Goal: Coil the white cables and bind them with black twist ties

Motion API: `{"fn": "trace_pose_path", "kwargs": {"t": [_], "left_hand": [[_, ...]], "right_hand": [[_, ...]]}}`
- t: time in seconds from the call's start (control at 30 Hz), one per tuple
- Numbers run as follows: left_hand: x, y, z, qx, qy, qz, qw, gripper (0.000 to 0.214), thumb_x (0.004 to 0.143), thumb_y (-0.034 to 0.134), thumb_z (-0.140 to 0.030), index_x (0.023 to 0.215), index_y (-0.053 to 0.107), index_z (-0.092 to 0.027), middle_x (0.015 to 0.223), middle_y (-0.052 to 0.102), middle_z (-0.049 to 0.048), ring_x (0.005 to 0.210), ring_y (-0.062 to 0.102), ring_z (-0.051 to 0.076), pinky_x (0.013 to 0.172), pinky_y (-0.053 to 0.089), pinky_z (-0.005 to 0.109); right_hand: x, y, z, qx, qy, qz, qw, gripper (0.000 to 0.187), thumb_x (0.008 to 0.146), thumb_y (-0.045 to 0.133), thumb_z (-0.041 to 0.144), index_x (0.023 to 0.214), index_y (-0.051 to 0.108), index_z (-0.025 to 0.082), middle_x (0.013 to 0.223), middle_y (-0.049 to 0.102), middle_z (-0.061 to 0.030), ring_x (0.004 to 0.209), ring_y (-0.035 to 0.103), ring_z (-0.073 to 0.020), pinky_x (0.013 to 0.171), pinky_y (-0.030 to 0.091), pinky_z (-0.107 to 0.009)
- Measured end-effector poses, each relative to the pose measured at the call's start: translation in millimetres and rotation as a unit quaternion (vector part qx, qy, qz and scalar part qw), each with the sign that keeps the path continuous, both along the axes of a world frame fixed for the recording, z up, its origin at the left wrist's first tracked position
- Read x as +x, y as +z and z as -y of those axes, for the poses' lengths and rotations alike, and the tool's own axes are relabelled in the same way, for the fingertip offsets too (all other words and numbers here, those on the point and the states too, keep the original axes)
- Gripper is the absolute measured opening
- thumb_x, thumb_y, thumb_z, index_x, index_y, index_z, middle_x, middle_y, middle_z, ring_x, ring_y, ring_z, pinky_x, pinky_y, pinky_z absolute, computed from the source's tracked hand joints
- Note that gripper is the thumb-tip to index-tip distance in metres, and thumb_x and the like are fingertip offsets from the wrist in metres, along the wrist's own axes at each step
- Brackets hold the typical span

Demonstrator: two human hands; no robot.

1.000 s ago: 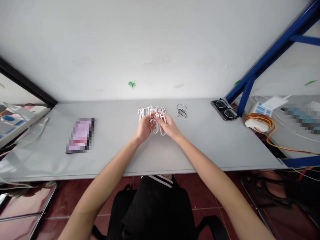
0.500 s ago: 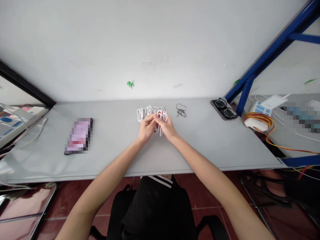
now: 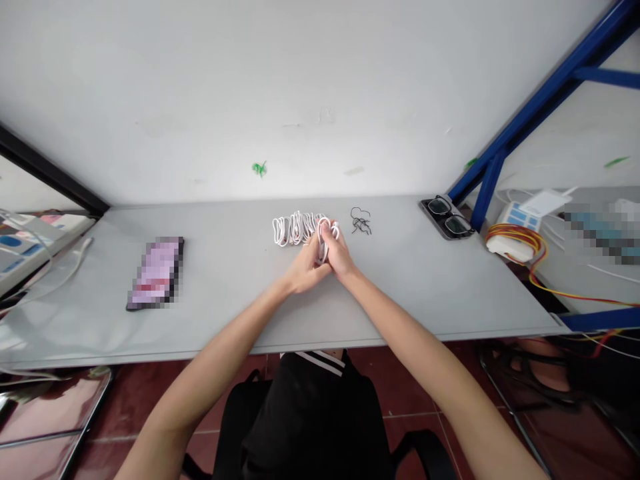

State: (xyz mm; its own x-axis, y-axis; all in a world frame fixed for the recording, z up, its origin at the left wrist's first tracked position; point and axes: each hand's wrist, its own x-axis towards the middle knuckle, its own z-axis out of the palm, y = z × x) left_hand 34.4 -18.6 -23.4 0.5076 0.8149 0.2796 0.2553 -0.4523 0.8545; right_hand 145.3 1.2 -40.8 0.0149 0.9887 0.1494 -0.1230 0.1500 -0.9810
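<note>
- A pale wall [image 3: 320,87] rises behind the back edge of the desk.
- The grey desk [image 3: 225,267] runs across the view; both forearms cross its front edge.
- A blue metal frame [image 3: 530,113] slants up by the desk's right edge.
- The left hand [image 3: 303,268] is nearer the back edge than the front, about midway between the left and right edges. Its fingers lie against the left side of a cord bundle, partly hidden, so I cannot tell how tightly they close.
- The right hand [image 3: 339,255] meets it, thumb and fingers clamped on that bundle.
- A phone [image 3: 156,272], its screen blurred out, lies toward the left edge.
- Glasses [image 3: 456,225] rest on a dark slab [image 3: 434,219] at the back right corner.
- A row of coiled white cords [image 3: 296,229] lies toward the back edge.
- The cord bundle [image 3: 323,248], white and looped, is between the hands, just beside the row's right end.
- Thin black strings [image 3: 361,222] lie tangled near the back edge, right of the bundle.
</note>
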Motion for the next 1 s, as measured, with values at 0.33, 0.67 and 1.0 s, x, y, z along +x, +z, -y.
{"fn": "trace_pose_path", "kwargs": {"t": [0.33, 0.67, 1.0], "left_hand": [[0.6, -10.0, -2.6, -0.096, 0.047, 0.048, 0.993, 0.046, 0.084, 0.050, -0.021, 0.130, 0.050, -0.014, 0.123, 0.062, 0.0146, 0.109, 0.061, 0.026, 0.090, 0.052, 0.040], [-4.7, -8.6, -6.1, -0.017, 0.093, -0.034, 0.995, 0.028, 0.084, 0.046, -0.019, 0.107, 0.060, -0.013, 0.108, 0.068, 0.0126, 0.100, 0.064, 0.025, 0.086, 0.050, 0.037], [-6.4, 5.3, 0.2, -0.019, 0.127, -0.128, 0.983, 0.023, 0.083, 0.052, -0.029, 0.100, 0.062, -0.016, 0.084, 0.068, 0.0037, 0.072, 0.059, 0.018, 0.065, 0.042, 0.027]], "right_hand": [[3.9, 9.7, 9.6, 0.015, -0.021, 0.166, 0.986, 0.056, 0.088, 0.038, 0.068, 0.127, 0.048, 0.030, 0.136, 0.047, -0.0091, 0.135, 0.035, -0.0277, 0.114, 0.029, -0.051], [3.0, 7.7, 9.4, 0.060, -0.016, 0.214, 0.975, 0.046, 0.088, 0.048, 0.052, 0.127, 0.042, 0.027, 0.132, 0.049, -0.0111, 0.128, 0.043, -0.0267, 0.109, 0.034, -0.050], [24.5, 33.7, 13.8, 0.119, -0.022, 0.298, 0.947, 0.017, 0.088, 0.046, 0.034, 0.098, 0.055, 0.024, 0.063, 0.048, 0.0032, 0.055, 0.044, -0.0149, 0.059, 0.036, -0.030]]}}
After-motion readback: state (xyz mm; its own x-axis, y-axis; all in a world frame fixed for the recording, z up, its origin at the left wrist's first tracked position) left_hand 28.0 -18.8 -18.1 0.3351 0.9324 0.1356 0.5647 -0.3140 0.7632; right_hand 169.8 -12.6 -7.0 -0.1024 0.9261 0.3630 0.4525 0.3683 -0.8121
